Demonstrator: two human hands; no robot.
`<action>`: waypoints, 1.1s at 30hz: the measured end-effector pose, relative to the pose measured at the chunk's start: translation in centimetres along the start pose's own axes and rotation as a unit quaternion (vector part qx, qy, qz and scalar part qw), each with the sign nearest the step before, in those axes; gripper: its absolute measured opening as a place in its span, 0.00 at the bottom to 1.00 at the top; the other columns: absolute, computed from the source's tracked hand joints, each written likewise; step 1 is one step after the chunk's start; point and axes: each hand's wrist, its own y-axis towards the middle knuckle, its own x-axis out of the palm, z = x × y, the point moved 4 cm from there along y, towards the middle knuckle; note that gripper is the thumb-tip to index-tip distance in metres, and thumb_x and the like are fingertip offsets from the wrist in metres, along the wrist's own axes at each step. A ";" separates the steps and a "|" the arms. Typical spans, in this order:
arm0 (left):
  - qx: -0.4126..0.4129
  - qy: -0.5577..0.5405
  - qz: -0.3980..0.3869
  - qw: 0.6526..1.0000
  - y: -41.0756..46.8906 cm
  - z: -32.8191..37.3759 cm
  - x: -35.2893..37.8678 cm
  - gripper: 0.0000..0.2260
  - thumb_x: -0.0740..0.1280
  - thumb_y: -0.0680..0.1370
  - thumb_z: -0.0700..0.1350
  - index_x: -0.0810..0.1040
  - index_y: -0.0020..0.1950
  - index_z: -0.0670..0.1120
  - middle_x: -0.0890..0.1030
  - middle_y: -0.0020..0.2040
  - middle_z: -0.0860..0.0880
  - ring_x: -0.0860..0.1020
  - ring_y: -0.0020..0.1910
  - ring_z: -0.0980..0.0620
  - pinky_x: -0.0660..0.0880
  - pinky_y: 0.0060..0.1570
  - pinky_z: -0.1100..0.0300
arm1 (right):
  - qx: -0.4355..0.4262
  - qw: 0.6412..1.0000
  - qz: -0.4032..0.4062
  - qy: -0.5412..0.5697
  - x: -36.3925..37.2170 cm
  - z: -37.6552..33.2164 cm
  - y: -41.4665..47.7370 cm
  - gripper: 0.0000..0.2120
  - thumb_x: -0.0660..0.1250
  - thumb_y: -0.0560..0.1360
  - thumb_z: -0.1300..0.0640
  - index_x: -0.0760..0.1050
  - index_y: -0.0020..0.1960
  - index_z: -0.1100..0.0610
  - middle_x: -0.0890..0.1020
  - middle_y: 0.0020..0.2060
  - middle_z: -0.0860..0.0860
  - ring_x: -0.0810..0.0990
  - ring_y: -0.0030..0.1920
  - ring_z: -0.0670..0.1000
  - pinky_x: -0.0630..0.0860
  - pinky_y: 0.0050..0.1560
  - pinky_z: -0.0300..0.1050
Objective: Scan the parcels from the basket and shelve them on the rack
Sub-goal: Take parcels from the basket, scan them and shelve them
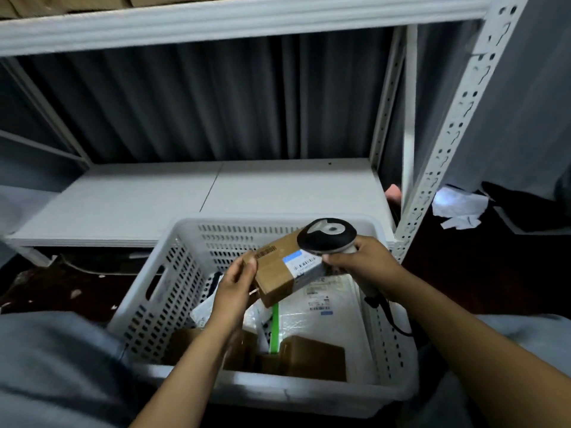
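Step in hand, likely scanning: above the basket (pixel 278 393), the left hand (pixel 234 285) has its grip pinching a box (pixel 278 273); the right hand (pixel 364 261) has its grip curled round the scanner (pixel 327 236). Next, probably, the box goes onto the shelf (pixel 216 193) beyond the basket.

Dim room with a dark pleated curtain (pixel 216 103) at the far side.
Dark floor (pixel 463 273) to the right, crumpled white paper (pixel 457 208) lying on it; dark flecked cloth (pixel 61 291) at left.
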 end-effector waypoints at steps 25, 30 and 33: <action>-0.063 0.033 -0.082 0.994 -1.1 2.3 -1.1 0.32 0.62 0.72 0.61 0.59 0.76 0.61 0.69 0.70 0.53 0.74 0.63 0.51 0.81 0.48 0.51 | -0.008 0.992 0.034 0.122 0.8 -1.5 1.4 0.10 0.73 0.72 0.64 0.80 0.53 0.61 0.87 0.44 0.52 0.86 0.43 0.48 0.80 0.41 0.37; -0.048 -0.021 -0.011 0.999 -0.4 2.3 -1.6 0.18 0.64 0.80 0.44 0.69 0.69 0.56 0.80 0.59 0.46 0.83 0.47 0.51 0.79 0.48 0.50 | -0.001 0.994 0.006 0.107 1.6 -1.6 1.2 0.08 0.73 0.72 0.65 0.80 0.49 0.57 0.86 0.41 0.50 0.85 0.39 0.45 0.80 0.36 0.36; -0.037 -0.021 0.009 0.999 0.0 1.8 -2.1 0.25 0.66 0.77 0.36 0.66 0.70 0.56 0.81 0.56 0.45 0.82 0.50 0.46 0.79 0.51 0.49 | 0.013 0.997 -0.016 0.081 1.9 -1.5 1.2 0.09 0.73 0.72 0.63 0.79 0.51 0.58 0.86 0.43 0.54 0.85 0.39 0.48 0.83 0.40 0.42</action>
